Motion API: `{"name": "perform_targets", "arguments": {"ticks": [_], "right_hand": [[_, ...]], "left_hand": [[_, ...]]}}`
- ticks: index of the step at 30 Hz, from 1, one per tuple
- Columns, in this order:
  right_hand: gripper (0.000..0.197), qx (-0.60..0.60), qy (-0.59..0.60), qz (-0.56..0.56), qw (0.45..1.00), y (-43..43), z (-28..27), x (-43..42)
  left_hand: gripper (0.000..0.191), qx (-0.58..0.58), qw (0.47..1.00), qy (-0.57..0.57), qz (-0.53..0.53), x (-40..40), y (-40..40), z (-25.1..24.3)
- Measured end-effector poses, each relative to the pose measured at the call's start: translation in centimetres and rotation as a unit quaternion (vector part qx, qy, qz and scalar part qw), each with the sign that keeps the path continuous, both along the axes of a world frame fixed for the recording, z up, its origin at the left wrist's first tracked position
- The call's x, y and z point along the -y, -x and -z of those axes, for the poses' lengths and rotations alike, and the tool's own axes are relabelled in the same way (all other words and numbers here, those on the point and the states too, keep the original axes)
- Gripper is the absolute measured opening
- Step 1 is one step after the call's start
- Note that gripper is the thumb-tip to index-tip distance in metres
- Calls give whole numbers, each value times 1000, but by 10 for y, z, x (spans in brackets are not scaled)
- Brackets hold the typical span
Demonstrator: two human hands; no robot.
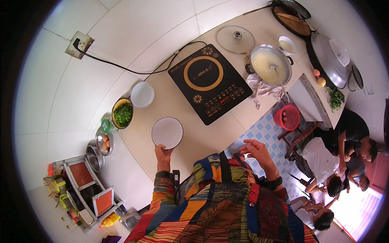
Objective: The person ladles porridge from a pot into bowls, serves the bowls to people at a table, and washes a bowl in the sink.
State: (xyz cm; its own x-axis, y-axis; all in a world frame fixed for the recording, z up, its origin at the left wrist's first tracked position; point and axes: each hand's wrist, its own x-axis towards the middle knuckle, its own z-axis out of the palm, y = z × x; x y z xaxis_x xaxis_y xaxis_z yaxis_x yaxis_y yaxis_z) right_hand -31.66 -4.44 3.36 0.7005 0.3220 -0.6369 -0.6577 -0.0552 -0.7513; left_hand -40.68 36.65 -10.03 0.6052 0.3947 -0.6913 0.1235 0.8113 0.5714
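My left hand (163,154) grips the near rim of a white bowl (167,132) with a dark edge, above the counter. The bowl's inside looks bare. My right hand (256,152) hangs in the air past the counter's front edge, fingers apart, holding nothing. Ahead of the hands lies a black induction cooktop (209,85) with a lit red display and no pan on it. To its right, a steel pot (263,48) of pale yellow liquid stands partly on a crumpled cloth (264,88). A ladle (278,76) leans in the pot.
At left are a white bowl (142,94), a bowl of chopped greens (122,114) and a steel bowl of eggs (104,142). A glass lid (235,39) lies behind the pot. The cooktop cord (118,64) runs to a wall socket. Several people (320,155) sit at right.
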Motion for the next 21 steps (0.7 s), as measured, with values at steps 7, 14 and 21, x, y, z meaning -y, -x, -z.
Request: {"name": "perform_targets", "arguments": {"ticks": [7,14,21], "right_hand": [[31,2,-12,14,1000,-2,1,-4],[31,-19,23,3,1000,-1,-6,-14],[31,-8,0,-9,1000,-1,-5,-19]], "left_hand": [[64,2,1000,-15,-5,6,0,3],[64,-54,999,-1,-7,8,11,16],[59,-30,997,-16,62,10,13,0]]}}
